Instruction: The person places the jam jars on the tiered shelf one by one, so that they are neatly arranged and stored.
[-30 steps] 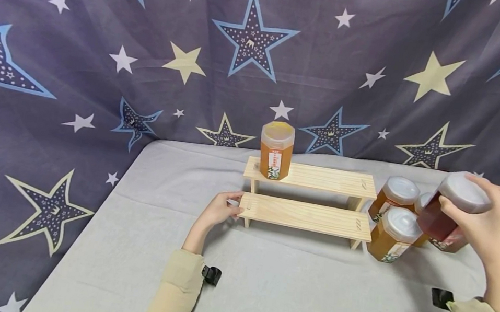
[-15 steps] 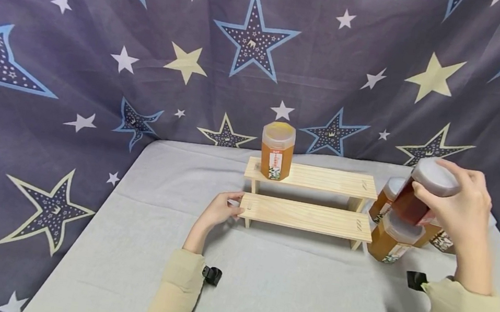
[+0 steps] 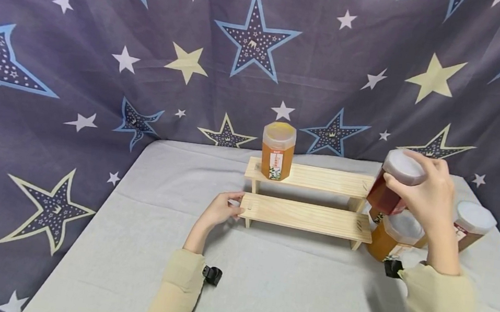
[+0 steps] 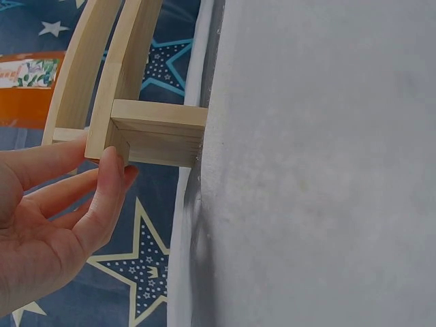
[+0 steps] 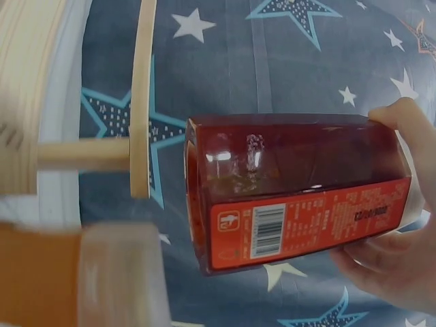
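Observation:
My right hand (image 3: pixel 433 196) grips a dark red jar (image 3: pixel 386 194) by its whitish lid, tilted in the air by the right end of the two-step wooden shelf (image 3: pixel 304 216). In the right wrist view the jar's red label (image 5: pixel 306 225) shows a barcode. My left hand (image 3: pixel 218 210) pinches the left end of the lower step; the left wrist view shows its fingertips (image 4: pixel 109 163) at the board's corner. An amber honey jar (image 3: pixel 276 162) stands upright on the upper step's left end.
Several jars stand right of the shelf, partly hidden by my right hand and the held jar: an amber jar (image 3: pixel 383 242) in front, a darker jar (image 3: pixel 470 227) farther right. A grey cloth (image 3: pixel 289 288) covers the table. Behind hangs a star-patterned curtain (image 3: pixel 149 58).
My right hand has carried the dark red jar left, from above the other jars to the shelf's right end. The left hand stays on the lower step.

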`<action>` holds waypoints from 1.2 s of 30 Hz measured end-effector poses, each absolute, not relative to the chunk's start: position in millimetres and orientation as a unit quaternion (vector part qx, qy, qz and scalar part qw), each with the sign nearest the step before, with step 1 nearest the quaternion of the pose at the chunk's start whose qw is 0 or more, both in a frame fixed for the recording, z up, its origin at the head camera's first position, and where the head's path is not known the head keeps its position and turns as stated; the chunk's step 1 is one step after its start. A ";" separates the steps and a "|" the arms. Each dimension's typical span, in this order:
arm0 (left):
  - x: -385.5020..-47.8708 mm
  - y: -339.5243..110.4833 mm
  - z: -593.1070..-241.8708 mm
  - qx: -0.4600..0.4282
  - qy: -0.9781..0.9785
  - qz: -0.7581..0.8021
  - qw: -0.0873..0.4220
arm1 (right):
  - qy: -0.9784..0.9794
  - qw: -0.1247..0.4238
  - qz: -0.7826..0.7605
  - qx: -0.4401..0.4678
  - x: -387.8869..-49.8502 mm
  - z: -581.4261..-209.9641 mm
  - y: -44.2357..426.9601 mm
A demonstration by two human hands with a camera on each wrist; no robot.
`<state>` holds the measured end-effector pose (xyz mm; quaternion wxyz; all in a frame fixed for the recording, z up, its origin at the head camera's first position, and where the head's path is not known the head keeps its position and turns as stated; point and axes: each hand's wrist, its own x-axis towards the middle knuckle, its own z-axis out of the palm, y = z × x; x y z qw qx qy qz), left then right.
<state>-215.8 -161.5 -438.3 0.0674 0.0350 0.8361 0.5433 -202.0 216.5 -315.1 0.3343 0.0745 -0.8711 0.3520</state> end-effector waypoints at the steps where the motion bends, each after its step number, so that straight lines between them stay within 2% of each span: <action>1: -216.0 -161.7 -438.7 0.037 0.835 0.545 0.067 | -0.869 0.338 0.352 0.081 -203.8 -315.4 213.9; 7: -216.7 -162.4 -440.2 0.053 0.834 0.546 0.053 | -0.864 0.343 0.354 0.102 -213.4 -316.4 196.7; 36: -215.0 -161.4 -438.0 0.042 0.829 0.555 0.055 | -0.868 0.245 0.409 0.141 -255.0 -312.8 116.3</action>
